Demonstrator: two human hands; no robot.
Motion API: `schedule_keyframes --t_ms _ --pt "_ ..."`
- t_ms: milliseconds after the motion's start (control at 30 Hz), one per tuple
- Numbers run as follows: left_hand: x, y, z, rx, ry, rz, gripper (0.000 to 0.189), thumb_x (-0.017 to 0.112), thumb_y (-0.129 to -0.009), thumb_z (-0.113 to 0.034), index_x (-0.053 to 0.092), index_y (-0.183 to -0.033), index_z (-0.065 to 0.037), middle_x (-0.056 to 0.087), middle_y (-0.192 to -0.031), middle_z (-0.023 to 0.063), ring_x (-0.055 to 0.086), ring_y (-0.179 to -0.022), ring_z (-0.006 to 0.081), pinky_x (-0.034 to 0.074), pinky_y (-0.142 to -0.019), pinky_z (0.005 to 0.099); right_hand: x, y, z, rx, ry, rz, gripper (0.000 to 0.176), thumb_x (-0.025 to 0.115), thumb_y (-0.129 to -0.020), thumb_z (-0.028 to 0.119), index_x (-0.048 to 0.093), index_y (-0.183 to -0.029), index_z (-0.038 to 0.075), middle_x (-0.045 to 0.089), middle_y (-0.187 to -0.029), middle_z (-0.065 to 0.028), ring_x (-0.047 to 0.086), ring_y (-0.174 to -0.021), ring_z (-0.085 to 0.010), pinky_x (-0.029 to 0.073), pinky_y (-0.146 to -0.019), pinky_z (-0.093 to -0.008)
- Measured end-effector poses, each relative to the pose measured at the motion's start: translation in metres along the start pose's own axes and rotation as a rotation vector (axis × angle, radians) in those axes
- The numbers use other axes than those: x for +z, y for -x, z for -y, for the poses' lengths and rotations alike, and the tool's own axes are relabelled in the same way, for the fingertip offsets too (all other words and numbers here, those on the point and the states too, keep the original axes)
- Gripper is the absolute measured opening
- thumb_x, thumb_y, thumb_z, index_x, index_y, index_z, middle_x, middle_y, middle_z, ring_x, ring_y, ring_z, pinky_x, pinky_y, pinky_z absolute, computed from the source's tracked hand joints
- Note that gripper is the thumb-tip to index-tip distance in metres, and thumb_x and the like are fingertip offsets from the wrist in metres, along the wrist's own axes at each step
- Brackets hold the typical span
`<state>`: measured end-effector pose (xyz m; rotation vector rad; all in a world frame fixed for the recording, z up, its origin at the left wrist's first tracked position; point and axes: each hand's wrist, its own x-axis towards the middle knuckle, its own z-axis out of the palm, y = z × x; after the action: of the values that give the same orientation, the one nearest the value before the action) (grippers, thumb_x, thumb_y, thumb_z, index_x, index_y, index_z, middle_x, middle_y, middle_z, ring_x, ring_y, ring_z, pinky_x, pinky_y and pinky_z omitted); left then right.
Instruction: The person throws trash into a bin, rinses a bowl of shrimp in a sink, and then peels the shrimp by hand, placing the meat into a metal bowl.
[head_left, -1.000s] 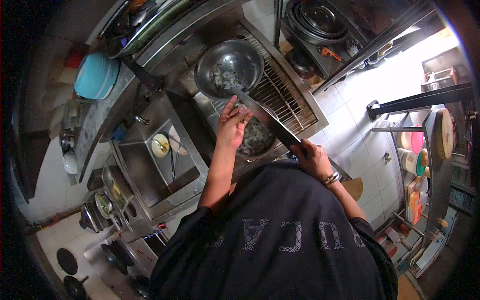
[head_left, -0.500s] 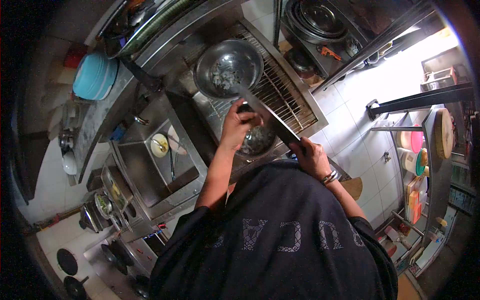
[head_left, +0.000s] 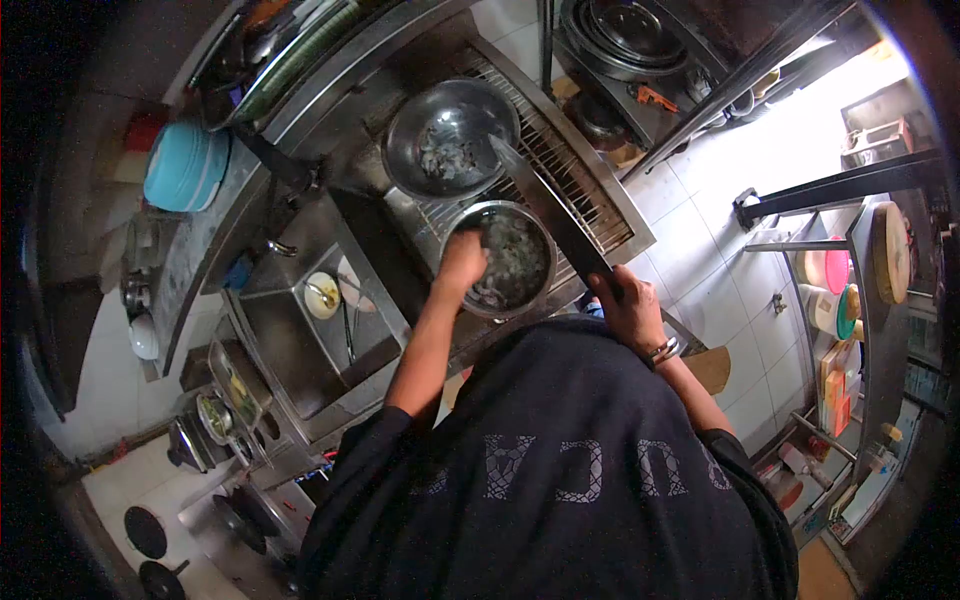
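Note:
My left hand [head_left: 464, 262] reaches over the left rim into the nearer metal bowl [head_left: 547, 285], among greyish pieces in liquid [head_left: 512, 262]. Its fingertips are hidden inside the bowl. In my right hand [head_left: 630, 310] is the handle of a large knife [head_left: 560, 222], whose long blade slants up and left toward the farther bowl. That wider metal bowl [head_left: 462, 104] rests on a wire rack and holds small greyish-white pieces [head_left: 448, 158]. A silvery band circles my right wrist.
A metal sink [head_left: 275, 345] with a yellowish-white round item [head_left: 321, 295] lies to the left. The wire rack [head_left: 590, 205] extends right of the bowls. A turquoise container [head_left: 187, 166] sits upper left, stacked pans [head_left: 625, 40] at the top, and a shelf [head_left: 868, 345] at the right.
My left hand has moved down from beside the knife blade into the nearer bowl. The knife remains in my right hand, with its blade now seen at a slightly different angle.

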<state>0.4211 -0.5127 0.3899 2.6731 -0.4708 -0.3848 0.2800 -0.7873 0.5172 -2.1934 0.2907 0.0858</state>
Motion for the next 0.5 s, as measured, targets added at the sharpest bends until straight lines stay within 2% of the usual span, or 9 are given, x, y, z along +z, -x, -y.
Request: schedule_keyframes --t_ms 67,200,267,367,500 --pt "0.022 0.008 -0.006 -0.089 -0.158 -0.028 0.020 0.065 -0.080 -0.010 0.068 -0.098 -0.005 0.068 -0.089 0.0170 0.065 -0.087 0.0377 0.052 -0.079 0.0449 -0.002 -0.001 0.004 -0.011 0.002 0.013 0.032 0.064 -0.089 0.029 0.055 -0.079 0.000 0.059 -0.066 -0.0244 0.061 -0.066 -0.0437 0.046 -0.056 -0.0458" --pt "0.008 0.016 -0.021 -0.088 -0.064 -0.093 0.019 0.065 -0.080 -0.011 0.068 -0.097 -0.005 0.068 -0.091 0.0167 0.065 -0.086 0.0371 0.052 -0.077 0.0440 -0.004 0.000 0.008 -0.004 0.046 0.058 0.032 0.065 -0.089 0.029 0.055 -0.079 0.000 0.059 -0.067 -0.0238 0.061 -0.066 -0.0430 0.046 -0.056 -0.0450" --pt "-0.014 0.021 -0.037 -0.228 0.421 -0.034 0.026 0.070 -0.078 -0.012 0.067 -0.101 0.000 0.068 -0.088 0.0193 0.066 -0.084 0.0340 0.051 -0.076 0.0398 -0.004 0.000 0.009 0.005 0.045 0.057 0.032 0.065 -0.089 0.030 0.055 -0.079 0.001 0.059 -0.067 -0.0234 0.061 -0.065 -0.0421 0.046 -0.056 -0.0449" --pt "-0.030 0.025 -0.044 -0.204 0.404 0.024 0.024 0.068 -0.078 -0.008 0.066 -0.101 -0.001 0.068 -0.092 0.0186 0.065 -0.089 0.0376 0.050 -0.079 0.0450 -0.005 0.000 0.012 0.001 0.047 0.067 0.033 0.064 -0.089 0.030 0.055 -0.078 0.001 0.059 -0.065 -0.0228 0.061 -0.064 -0.0412 0.046 -0.055 -0.0446" --pt "0.007 0.025 -0.018 -0.120 0.294 -0.075 0.030 0.068 -0.078 -0.007 0.065 -0.108 -0.004 0.068 -0.092 0.0182 0.065 -0.089 0.0372 0.049 -0.080 0.0453 -0.002 -0.002 0.011 -0.001 0.042 0.072 0.033 0.064 -0.090 0.031 0.054 -0.078 0.001 0.059 -0.065 -0.0223 0.061 -0.063 -0.0409 0.046 -0.055 -0.0443"
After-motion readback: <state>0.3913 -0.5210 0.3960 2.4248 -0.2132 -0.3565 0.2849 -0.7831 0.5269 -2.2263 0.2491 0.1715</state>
